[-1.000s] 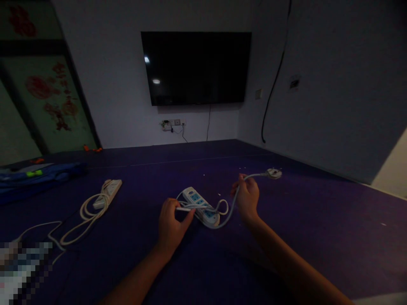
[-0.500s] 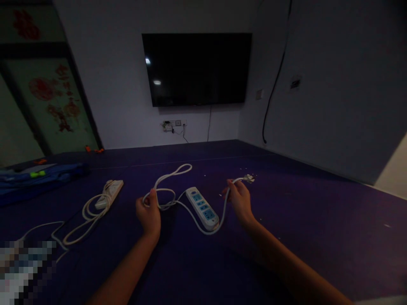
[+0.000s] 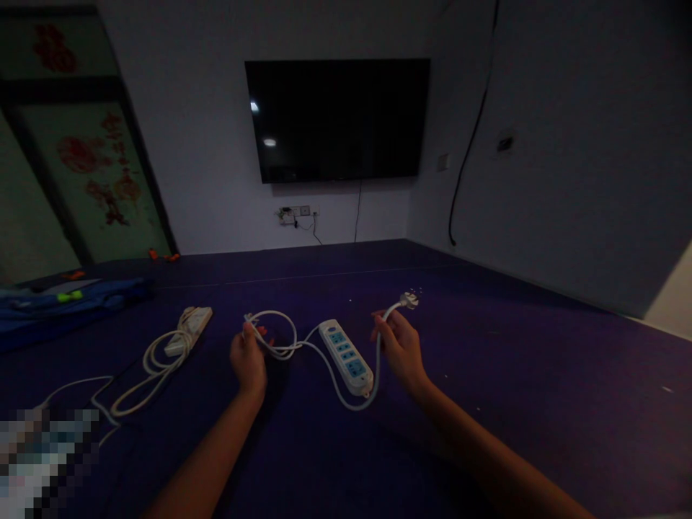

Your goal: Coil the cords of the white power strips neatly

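Observation:
A white power strip with blue socket faces lies on the dark purple surface between my hands. Its white cord runs in a curve from one hand to the other. My left hand pinches the looped part of the cord between thumb and fingers, left of the strip. To the right of the strip, my right hand is closed on the cord just below its plug, which points away to the upper right.
A second power strip, wrapped in its own looped cord, lies at left. Blue cloth is beyond it. A television hangs on the far wall above sockets. Small white bits lie scattered at right. The lower left corner is pixelated.
The long loop that stuck out beyond my left hand is now gathered into a smaller coil by it. My right hand and the plug have shifted slightly left.

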`<state>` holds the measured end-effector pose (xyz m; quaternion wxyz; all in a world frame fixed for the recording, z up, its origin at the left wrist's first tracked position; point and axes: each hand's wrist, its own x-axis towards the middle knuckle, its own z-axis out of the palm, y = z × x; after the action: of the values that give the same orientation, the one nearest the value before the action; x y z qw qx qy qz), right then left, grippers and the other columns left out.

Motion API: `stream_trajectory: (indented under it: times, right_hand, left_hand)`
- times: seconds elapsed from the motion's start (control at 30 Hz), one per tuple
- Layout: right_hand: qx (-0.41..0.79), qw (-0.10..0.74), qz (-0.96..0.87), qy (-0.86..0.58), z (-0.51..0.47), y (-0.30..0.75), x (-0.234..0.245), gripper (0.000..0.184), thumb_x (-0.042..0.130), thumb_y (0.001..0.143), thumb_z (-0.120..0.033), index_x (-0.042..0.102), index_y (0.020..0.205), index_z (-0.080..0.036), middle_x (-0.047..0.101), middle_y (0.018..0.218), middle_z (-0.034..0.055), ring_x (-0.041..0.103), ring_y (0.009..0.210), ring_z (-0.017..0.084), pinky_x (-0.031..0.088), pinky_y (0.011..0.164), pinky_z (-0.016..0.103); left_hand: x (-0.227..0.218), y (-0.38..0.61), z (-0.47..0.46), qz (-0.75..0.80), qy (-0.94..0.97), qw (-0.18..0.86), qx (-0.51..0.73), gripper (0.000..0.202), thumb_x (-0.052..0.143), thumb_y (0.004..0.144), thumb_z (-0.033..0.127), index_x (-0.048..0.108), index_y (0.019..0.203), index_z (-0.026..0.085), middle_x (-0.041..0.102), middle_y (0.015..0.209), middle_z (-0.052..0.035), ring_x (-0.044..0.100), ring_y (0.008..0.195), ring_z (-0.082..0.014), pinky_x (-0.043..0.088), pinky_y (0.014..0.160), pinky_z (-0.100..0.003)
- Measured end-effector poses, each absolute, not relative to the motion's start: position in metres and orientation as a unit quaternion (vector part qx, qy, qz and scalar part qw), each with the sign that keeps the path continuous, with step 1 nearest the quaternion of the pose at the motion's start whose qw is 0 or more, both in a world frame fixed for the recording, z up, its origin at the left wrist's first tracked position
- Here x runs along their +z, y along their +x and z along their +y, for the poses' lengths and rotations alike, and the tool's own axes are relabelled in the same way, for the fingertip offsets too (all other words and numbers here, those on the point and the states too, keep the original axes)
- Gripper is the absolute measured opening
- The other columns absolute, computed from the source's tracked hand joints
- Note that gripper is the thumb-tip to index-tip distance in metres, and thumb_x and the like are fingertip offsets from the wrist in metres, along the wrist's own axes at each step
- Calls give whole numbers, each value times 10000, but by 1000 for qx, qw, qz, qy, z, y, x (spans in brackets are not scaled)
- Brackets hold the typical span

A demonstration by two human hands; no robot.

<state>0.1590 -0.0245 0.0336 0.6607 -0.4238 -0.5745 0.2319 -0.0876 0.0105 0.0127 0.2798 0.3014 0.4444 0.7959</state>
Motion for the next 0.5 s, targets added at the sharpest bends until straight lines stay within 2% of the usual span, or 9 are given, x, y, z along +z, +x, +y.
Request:
stream_trajectory:
  times: [0.17, 0.3, 0.4, 0.5]
  right_hand:
    - [210, 609, -655, -395, -36, 150, 34, 243, 489, 830, -393, 583, 837, -169, 550, 577, -16, 531, 530, 116, 397, 500, 211]
    - [211, 567, -691, -396, -39, 146, 30, 273, 470, 848, -400, 600, 906, -167, 549, 579, -16, 530, 526, 117, 405, 517, 218]
    - [204, 543, -707, -405, -39, 146, 28, 308, 450, 857, -412, 606, 926, -156, 532, 569, -19, 511, 515, 113, 389, 517, 219]
    - [199, 523, -719, -411, -37, 147, 27, 324, 439, 858, -423, 609, 909, -152, 537, 587, -15, 504, 524, 111, 371, 518, 216]
  left_hand:
    - [16, -76, 0, 429, 381, 298, 763, 462, 519, 725, 600, 580, 796, 147, 649, 859, -78, 634, 730, -171, 538, 590, -283]
    - [16, -69, -6, 416, 423, 313, 742, 396, 610, 694, 535, 568, 829, 165, 643, 878, -59, 623, 788, -174, 533, 632, -279]
    - [15, -66, -8, 422, 458, 301, 722, 404, 629, 691, 510, 580, 902, 169, 627, 848, -44, 609, 746, -161, 528, 655, -292]
    - [14, -65, -9, 435, 494, 278, 699, 463, 588, 728, 518, 581, 1019, 158, 625, 885, -72, 611, 770, -180, 521, 665, -304]
